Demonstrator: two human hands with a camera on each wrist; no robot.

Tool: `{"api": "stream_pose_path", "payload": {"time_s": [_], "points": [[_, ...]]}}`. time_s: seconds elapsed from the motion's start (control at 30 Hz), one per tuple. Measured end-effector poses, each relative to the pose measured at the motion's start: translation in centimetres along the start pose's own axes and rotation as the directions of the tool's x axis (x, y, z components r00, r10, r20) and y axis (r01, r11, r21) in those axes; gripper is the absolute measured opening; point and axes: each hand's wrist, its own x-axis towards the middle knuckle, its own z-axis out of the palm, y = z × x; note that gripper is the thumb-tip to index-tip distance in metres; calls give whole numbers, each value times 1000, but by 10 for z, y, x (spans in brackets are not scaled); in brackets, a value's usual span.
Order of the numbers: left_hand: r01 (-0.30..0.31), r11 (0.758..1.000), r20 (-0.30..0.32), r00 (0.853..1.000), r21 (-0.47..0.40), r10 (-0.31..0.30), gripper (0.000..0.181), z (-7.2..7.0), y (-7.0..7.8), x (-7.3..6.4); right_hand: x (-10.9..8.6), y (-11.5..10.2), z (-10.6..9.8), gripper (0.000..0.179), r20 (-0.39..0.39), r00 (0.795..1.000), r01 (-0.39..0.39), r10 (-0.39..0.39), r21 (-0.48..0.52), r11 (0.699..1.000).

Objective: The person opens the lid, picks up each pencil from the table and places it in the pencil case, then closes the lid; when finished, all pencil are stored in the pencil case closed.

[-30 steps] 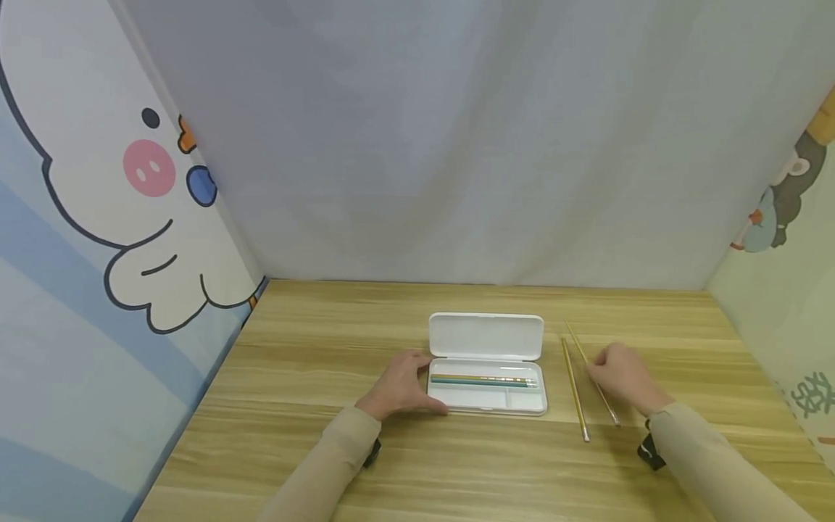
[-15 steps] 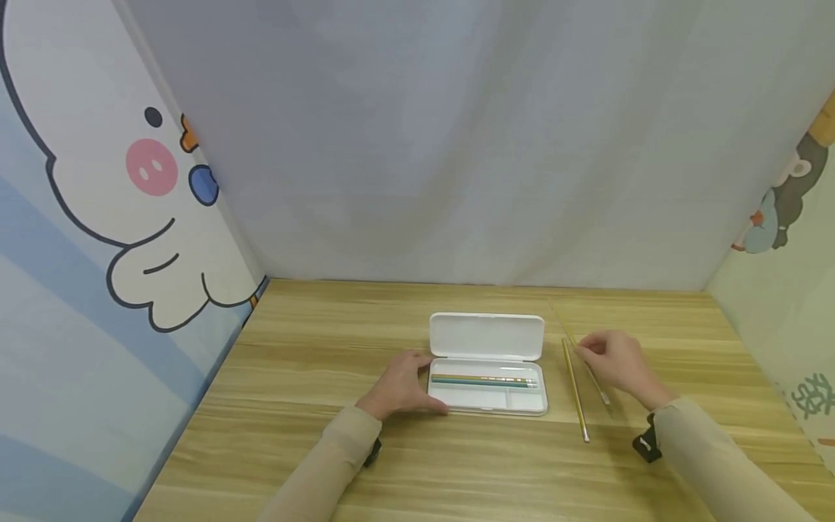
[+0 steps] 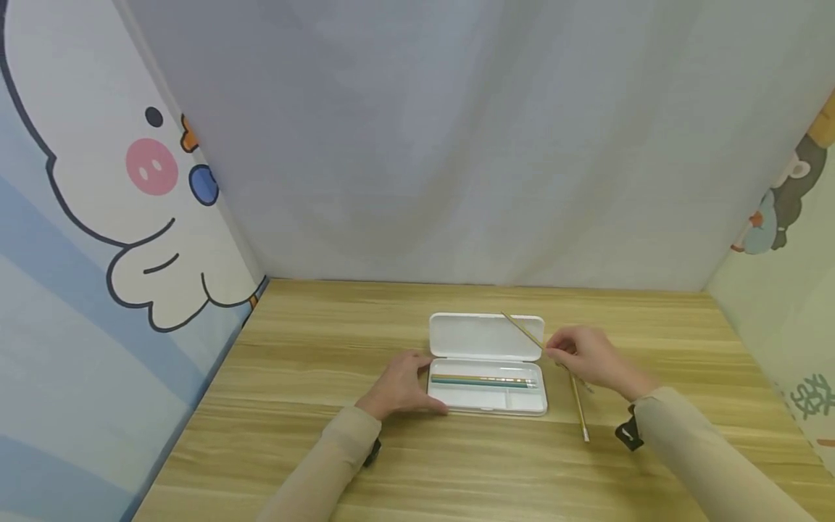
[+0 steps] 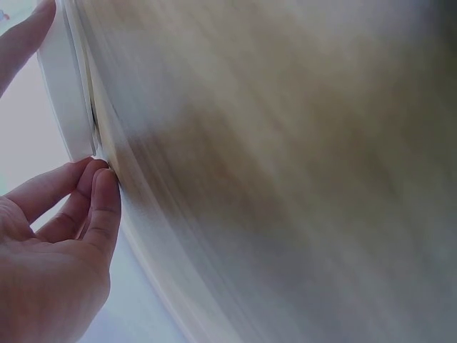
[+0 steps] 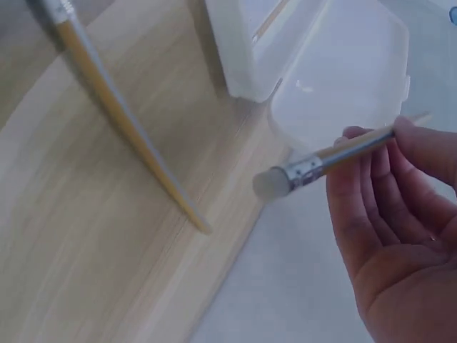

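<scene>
Pinching a slanted pencil (image 3: 522,330), right grip (image 3: 587,357) beside white case (image 3: 472,399), left grip (image 3: 399,386) clasping its end.

I see smooth, glossy plastic in the pencil case (image 3: 485,337); the raised pencil (image 5: 355,150) at its two o'clock looks like painted wood with a metal ferrule (image 5: 304,171). The tabletop (image 3: 339,319) is wood-grained (faintly glossy on my feed), the curtain (image 3: 417,145) at twelve matt cloth.

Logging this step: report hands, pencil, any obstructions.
Right hand pinches yellow pencil, raised. Left hand holds open pencil case, pencils inside. Loose pencil right of case; nothing apparently blocking.
</scene>
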Motion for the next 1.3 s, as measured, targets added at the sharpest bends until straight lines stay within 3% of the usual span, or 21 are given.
{"api": "stream_pose_path", "payload": {"time_s": [0.17, 0.4, 0.8, 1.07, 1.3], "points": [[1, 1000, -1, 1000, 6, -1, 93, 0, 1, -1, 10, -7, 12, 5, 55, 996, 68, -67, -1, 998], [8, 1000, -2, 1000, -2, -8, 94, 1, 0, -1, 17, -9, 28, 4, 112, 990, 88, -87, -7, 996], [-18, 1000, -5, 1000, 7, 18, 91, 2, 0, 1, 26, -15, 46, 6, 146, 986, 86, -75, -68, 994], [-24, 1000, 13, 1000, 4, 24, 86, 0, 5, 3, 31, -14, 58, 8, 146, 981, 151, -129, -150, 977], [-21, 999, -1, 1000, 35, 21, 87, 0, -2, 1, 42, -24, 71, 10, 166, 973, 194, -163, -191, 962]]}}
